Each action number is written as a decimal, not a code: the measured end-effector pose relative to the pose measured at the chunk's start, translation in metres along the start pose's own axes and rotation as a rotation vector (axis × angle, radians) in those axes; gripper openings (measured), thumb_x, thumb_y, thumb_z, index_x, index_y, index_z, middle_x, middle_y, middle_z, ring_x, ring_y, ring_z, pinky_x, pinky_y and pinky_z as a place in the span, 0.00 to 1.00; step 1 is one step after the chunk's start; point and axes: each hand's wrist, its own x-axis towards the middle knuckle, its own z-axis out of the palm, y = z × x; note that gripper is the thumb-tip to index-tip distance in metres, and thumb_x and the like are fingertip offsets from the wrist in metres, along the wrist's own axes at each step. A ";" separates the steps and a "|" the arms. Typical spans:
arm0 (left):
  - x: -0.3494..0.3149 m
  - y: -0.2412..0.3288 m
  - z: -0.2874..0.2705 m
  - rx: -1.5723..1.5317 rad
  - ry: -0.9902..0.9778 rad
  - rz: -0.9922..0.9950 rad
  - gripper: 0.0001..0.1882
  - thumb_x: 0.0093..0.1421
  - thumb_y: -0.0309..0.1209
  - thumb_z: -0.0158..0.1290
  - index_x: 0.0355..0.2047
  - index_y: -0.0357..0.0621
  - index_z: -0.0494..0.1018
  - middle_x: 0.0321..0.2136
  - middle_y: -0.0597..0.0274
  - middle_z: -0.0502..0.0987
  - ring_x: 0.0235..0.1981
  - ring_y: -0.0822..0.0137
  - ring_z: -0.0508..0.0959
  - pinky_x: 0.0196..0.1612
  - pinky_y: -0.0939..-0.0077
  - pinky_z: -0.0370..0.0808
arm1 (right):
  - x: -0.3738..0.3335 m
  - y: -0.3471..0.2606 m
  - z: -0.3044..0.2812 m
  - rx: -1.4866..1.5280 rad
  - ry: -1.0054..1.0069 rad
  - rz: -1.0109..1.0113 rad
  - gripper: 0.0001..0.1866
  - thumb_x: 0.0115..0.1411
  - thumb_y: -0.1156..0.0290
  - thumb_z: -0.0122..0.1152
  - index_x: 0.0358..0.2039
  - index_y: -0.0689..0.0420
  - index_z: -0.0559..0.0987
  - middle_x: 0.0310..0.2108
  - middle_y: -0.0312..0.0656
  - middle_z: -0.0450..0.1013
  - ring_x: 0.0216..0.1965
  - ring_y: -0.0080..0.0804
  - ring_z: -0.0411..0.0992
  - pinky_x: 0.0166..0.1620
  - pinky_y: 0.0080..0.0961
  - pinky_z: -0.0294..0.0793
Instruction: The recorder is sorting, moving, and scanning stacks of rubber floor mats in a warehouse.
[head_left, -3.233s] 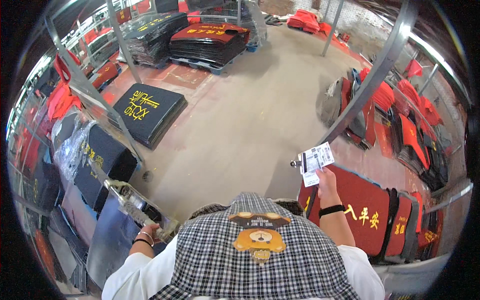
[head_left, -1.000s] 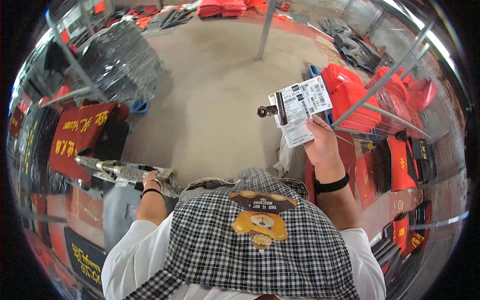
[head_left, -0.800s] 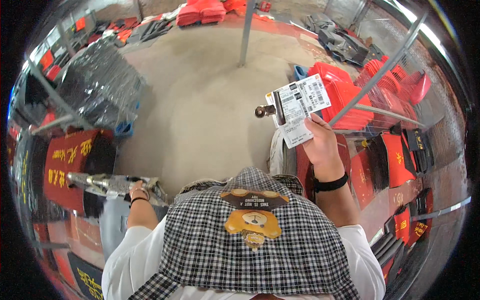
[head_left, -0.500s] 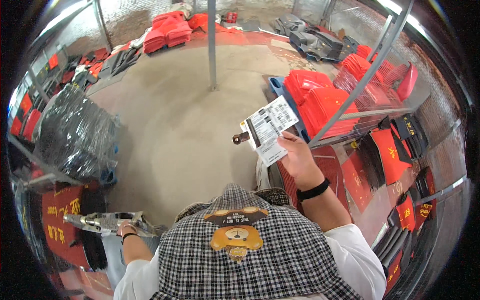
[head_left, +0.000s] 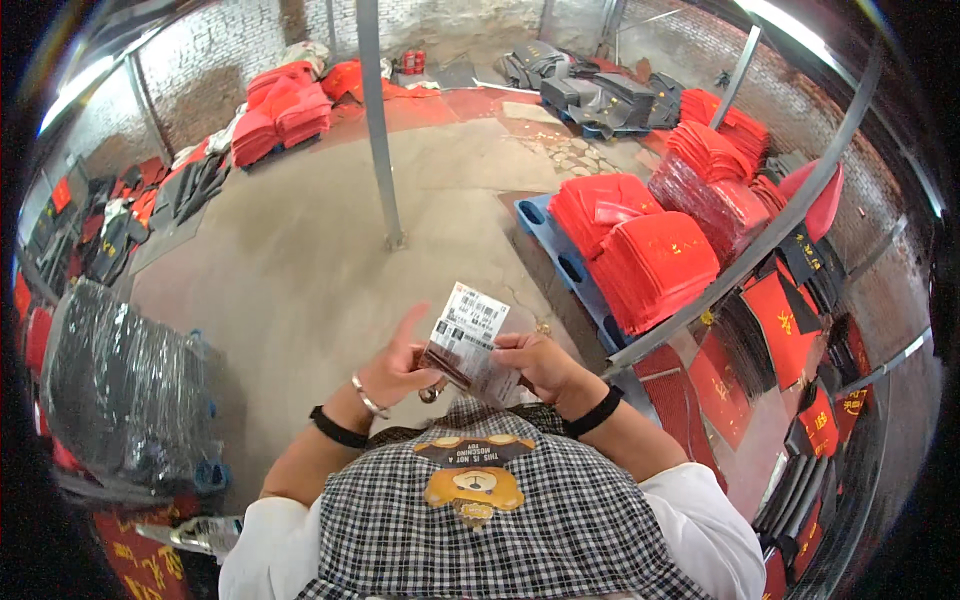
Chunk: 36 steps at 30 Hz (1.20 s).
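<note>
A few white papers with printed labels [head_left: 470, 328] are held in front of the person's body, just beyond the upper edge of a black-and-white checked apron [head_left: 390, 490]. By the right hand [head_left: 540, 365] the papers are grasped at their right side, with the thumb laid on top and the printed face turned up. On the lower left part of the papers a dark metal clip [head_left: 433, 392] is fixed, and its end points toward the apron. The left hand [head_left: 395, 368] is brought close to the papers from the other side; its fingers are extended and blurred, its thumb is near the clip, and no firm grip is made by it. Whether the clip is touched by this thumb cannot be told. On the left wrist a silver bracelet [head_left: 369, 398] and a black band [head_left: 338, 428] are worn. Beyond the hands, a grey metal post [head_left: 376, 130] is seen standing on the floor [head_left: 320, 260]. To the right, folded red mats [head_left: 655, 265] are piled on a blue pallet [head_left: 568, 265]. To the left, a dark stack [head_left: 125, 385] is wrapped in clear film, and near the lower left a metal handle [head_left: 195, 535] is partly seen beside the white sleeve [head_left: 268, 555].
</note>
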 end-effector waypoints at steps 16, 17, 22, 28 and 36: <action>1.163 -0.190 -0.105 0.360 -0.045 0.158 0.47 0.47 0.17 0.48 0.65 0.43 0.36 0.59 0.51 0.57 0.56 0.65 0.63 0.54 0.75 0.64 | 0.604 -0.524 -0.801 -0.775 0.266 -0.642 0.24 0.42 0.73 0.69 0.42 0.58 0.74 0.45 0.45 0.65 0.48 0.39 0.64 0.53 0.28 0.62; 1.143 -0.197 -0.145 0.471 -0.071 0.192 0.48 0.47 0.17 0.49 0.65 0.44 0.35 0.60 0.54 0.56 0.56 0.67 0.63 0.54 0.75 0.64 | 0.629 -0.504 -0.771 -0.766 0.272 -0.635 0.24 0.42 0.73 0.69 0.42 0.58 0.74 0.45 0.45 0.65 0.48 0.39 0.64 0.53 0.28 0.62; 1.121 -0.228 -0.159 0.137 0.087 0.224 0.47 0.48 0.13 0.48 0.65 0.44 0.36 0.57 0.51 0.59 0.55 0.65 0.65 0.55 0.73 0.63 | 0.647 -0.505 -0.754 -1.427 0.363 -1.103 0.17 0.41 0.72 0.67 0.35 0.50 0.78 0.42 0.41 0.67 0.44 0.42 0.64 0.46 0.34 0.63; 1.139 -0.149 -0.205 0.030 0.203 0.171 0.39 0.51 0.11 0.49 0.62 0.42 0.49 0.48 0.57 0.71 0.45 0.70 0.73 0.47 0.77 0.71 | 0.683 -0.573 -0.700 -1.507 0.076 -1.196 0.13 0.40 0.73 0.63 0.30 0.51 0.77 0.28 0.34 0.69 0.32 0.34 0.69 0.38 0.30 0.68; 1.517 -0.316 0.088 -0.193 0.114 -0.223 0.10 0.52 0.21 0.56 0.37 0.38 0.75 0.31 0.64 0.78 0.33 0.75 0.75 0.37 0.80 0.73 | 0.592 -0.741 -1.163 -1.368 0.022 -0.956 0.07 0.45 0.75 0.61 0.28 0.55 0.76 0.24 0.41 0.70 0.27 0.41 0.71 0.29 0.33 0.70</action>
